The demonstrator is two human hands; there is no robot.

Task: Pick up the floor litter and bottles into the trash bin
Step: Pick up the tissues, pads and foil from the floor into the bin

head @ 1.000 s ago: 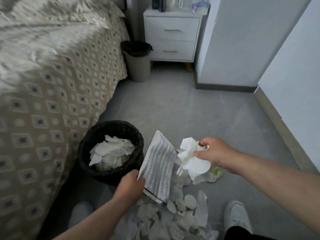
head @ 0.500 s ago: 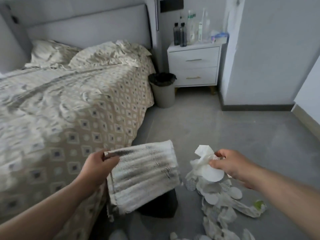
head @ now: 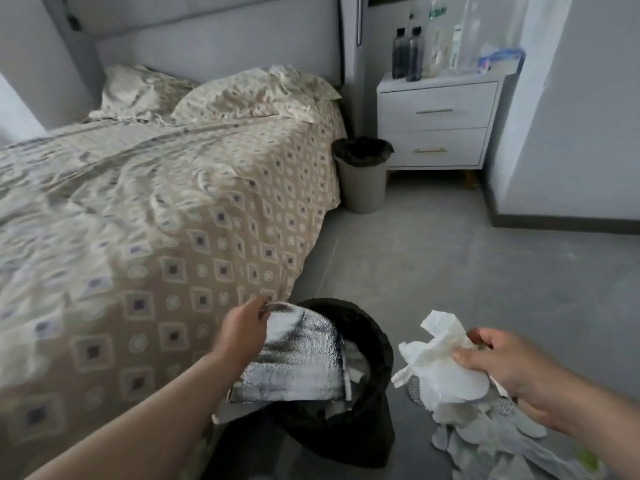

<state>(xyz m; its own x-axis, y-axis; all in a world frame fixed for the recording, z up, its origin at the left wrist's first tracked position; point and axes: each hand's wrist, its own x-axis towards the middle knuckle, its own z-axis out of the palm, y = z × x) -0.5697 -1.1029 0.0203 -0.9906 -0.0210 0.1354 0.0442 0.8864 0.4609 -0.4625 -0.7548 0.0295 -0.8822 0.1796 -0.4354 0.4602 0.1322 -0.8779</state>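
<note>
Over black bin (head: pixel 378 336), silver sheet (head: pixel 294 362) held, corner pinched by left hand (head: pixel 242 336). Beside bin, white paper wad (head: pixel 440 365) gripped by curled fingers of right hand (head: pixel 502 368), above floor litter (head: pixel 485 441). Wide sheet could be caught on rim, dropped outside.

This is looking like a bedroom in a home. A bed (head: pixel 166 209) in a patterned cover is filling the left side, with two pillows (head: pixel 249 95) lying at its head edge against a padded headboard (head: pixel 214 50). A white nightstand (head: pixel 436 133) with two drawers is standing past the bed's far corner, bottles (head: pixel 407 53) crowding its top. A lined bin (head: pixel 363 181) is sitting on the grey floor (head: pixel 467 278) between bed and nightstand.
</note>
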